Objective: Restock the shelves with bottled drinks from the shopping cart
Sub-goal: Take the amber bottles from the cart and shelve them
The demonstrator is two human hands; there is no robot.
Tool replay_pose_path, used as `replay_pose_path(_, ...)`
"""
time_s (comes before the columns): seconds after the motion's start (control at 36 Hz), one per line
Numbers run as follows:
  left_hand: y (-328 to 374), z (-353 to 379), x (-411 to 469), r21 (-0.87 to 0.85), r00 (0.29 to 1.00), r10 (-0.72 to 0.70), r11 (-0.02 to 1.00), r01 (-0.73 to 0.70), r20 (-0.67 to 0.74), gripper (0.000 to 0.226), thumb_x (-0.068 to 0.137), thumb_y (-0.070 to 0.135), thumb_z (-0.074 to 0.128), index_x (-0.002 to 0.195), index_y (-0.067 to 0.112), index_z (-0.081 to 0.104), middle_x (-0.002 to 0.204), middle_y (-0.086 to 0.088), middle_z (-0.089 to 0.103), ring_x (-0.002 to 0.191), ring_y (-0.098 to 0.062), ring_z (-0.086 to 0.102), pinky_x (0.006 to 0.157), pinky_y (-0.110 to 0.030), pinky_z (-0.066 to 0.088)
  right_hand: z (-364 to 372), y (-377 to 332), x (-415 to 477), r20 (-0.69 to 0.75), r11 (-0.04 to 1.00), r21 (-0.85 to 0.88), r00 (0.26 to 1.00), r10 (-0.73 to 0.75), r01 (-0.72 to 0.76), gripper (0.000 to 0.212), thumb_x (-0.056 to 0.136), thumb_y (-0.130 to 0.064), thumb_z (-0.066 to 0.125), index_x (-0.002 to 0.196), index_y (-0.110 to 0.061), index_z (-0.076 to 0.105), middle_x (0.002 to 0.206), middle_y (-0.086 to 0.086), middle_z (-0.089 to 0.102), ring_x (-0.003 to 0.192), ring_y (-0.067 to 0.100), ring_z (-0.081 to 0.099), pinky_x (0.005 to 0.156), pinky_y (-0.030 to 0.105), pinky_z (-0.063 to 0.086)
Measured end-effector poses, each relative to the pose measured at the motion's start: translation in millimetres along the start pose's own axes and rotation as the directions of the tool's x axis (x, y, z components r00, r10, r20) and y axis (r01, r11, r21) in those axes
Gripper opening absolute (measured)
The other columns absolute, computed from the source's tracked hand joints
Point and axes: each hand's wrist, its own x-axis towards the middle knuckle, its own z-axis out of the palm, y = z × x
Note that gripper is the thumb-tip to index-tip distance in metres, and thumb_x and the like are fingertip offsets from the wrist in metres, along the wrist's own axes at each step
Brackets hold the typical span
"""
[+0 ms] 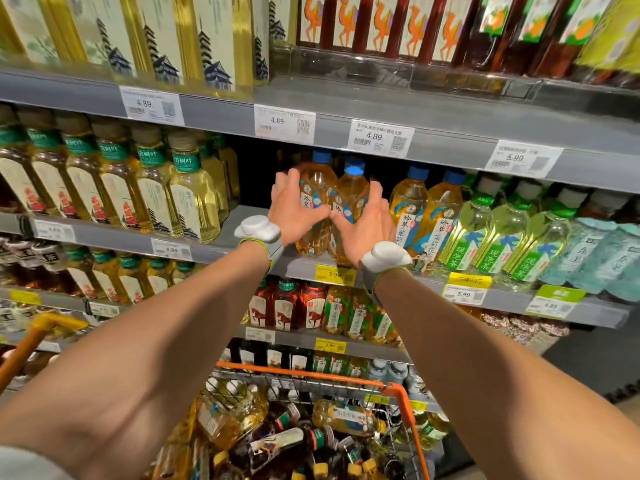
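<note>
Two yellow tea bottles with blue caps stand side by side at the front of the middle shelf [232,226]. My left hand [294,207] holds the left bottle [317,187], fingers round its left side and thumb across the front. My right hand [367,225] holds the right bottle [354,188] the same way from the right. My thumbs nearly touch between them. Below my arms the orange-rimmed shopping cart [403,398] holds several loose bottles [346,415] lying on their sides.
Matching blue-capped bottles [426,209] stand just right of my hands, then green-label bottles [498,233]. Pale tea bottles [188,192] fill the shelf to the left, with a dark gap [258,174] behind my left hand. Full shelves run above and below.
</note>
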Motion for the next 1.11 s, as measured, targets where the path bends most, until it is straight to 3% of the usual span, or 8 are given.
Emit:
replay_pose_path(0.08,-2.3,-4.9,1.2,0.038,1.000,0.024,0.999,-0.023,-0.016,0.065,0.073,0.047,0.084,0.115,0.013,0.046,0.113,-0.005,0.037,0.114,-0.025,0.041,0.095,-0.037,0.041,-1.1,-1.3,1.6,0.026,0.999,0.003,0.999,0.039,-0.039,0.080,0.090,-0.044,0.066,0.152,-0.015,0.024,0.132,0.016,0.050,0.114,0.038,0.055,0.083,0.039,0.043)
replay_pose_path(0.22,-2.7,-13.2,3.7,-0.012,1.000,0.000,1.000,0.000,0.017,0.050,0.080,0.032,0.080,0.120,0.016,0.055,0.110,-0.003,0.047,0.109,-0.026,0.048,0.093,-0.039,0.045,-6.0,-5.8,2.9,0.026,0.999,0.013,0.999,0.047,-0.047,0.071,0.091,-0.039,0.064,0.147,-0.008,0.033,0.139,0.013,0.045,0.121,0.035,0.051,0.089,0.037,0.042)
replay_pose_path(0.36,4.3,-21.3,-1.9,-0.265,0.995,-0.102,0.959,0.096,-0.011,0.055,0.084,0.012,0.069,0.131,0.029,0.046,0.104,0.001,0.062,0.093,-0.012,0.063,0.082,-0.040,0.058,-6.2,-11.9,3.0,0.003,0.999,0.010,0.999,0.036,-0.036,0.069,0.087,-0.040,0.073,0.136,-0.008,0.037,0.129,0.015,0.050,0.109,0.038,0.057,0.078,0.037,0.042)
replay_pose_path(0.53,15.2,-3.9,-1.7,-0.064,0.989,-0.082,0.995,0.075,-0.125,0.055,0.080,0.058,0.074,0.112,0.017,0.056,0.116,-0.005,0.037,0.119,-0.027,0.042,0.098,-0.034,0.041,-8.7,-13.5,6.7,0.053,0.994,-0.107,0.999,0.002,0.004,0.070,0.089,-0.051,0.068,0.139,-0.017,0.033,0.120,0.019,0.048,0.096,0.043,0.059,0.071,0.035,0.037)
replay_pose_path(0.64,11.5,0.1,-1.2,0.012,0.977,-0.061,0.998,0.065,-0.204,0.059,0.078,0.055,0.077,0.114,0.013,0.059,0.110,-0.004,0.034,0.113,-0.030,0.043,0.092,-0.037,0.044,-10.6,-14.3,10.0,0.073,0.992,-0.126,0.997,0.013,-0.003,0.067,0.090,-0.056,0.063,0.135,-0.014,0.037,0.119,0.020,0.049,0.094,0.042,0.058,0.069,0.033,0.033)
replay_pose_path(0.83,17.8,-13.1,2.1,0.160,0.989,-0.079,0.982,0.099,-0.127,0.047,0.082,0.053,0.067,0.109,0.015,0.059,0.114,-0.008,0.047,0.115,-0.030,0.049,0.083,-0.038,0.044,-12.2,-17.5,12.8,0.067,0.995,-0.088,0.997,-0.043,0.049,0.049,0.090,-0.039,0.063,0.120,-0.004,0.046,0.119,0.016,0.048,0.101,0.040,0.056,0.070,0.032,0.033)
replay_pose_path(1.03,20.6,-21.0,11.3,0.071,0.987,-0.155,0.985,0.157,-0.032,0.075,0.071,0.077,0.065,0.119,0.019,0.063,0.118,-0.008,0.059,0.109,-0.027,0.058,0.091,-0.043,0.053,-19.1,-22.5,17.4,0.001,0.988,-0.147,0.999,-0.045,0.044,0.069,0.084,-0.044,0.077,0.123,0.000,0.040,0.125,0.021,0.056,0.109,0.041,0.060,0.079,0.042,0.047)
replay_pose_path(1.11,20.1,-20.1,12.9,0.071,0.989,-0.147,0.986,0.149,-0.033,0.063,0.076,0.065,0.073,0.111,0.013,0.064,0.113,-0.010,0.063,0.103,-0.028,0.061,0.085,-0.040,0.053,-20.9,-25.5,16.4,0.006,0.974,-0.216,0.997,-0.072,0.072,0.072,0.082,-0.049,0.076,0.122,-0.001,0.040,0.121,0.020,0.057,0.104,0.041,0.061,0.071,0.038,0.043)
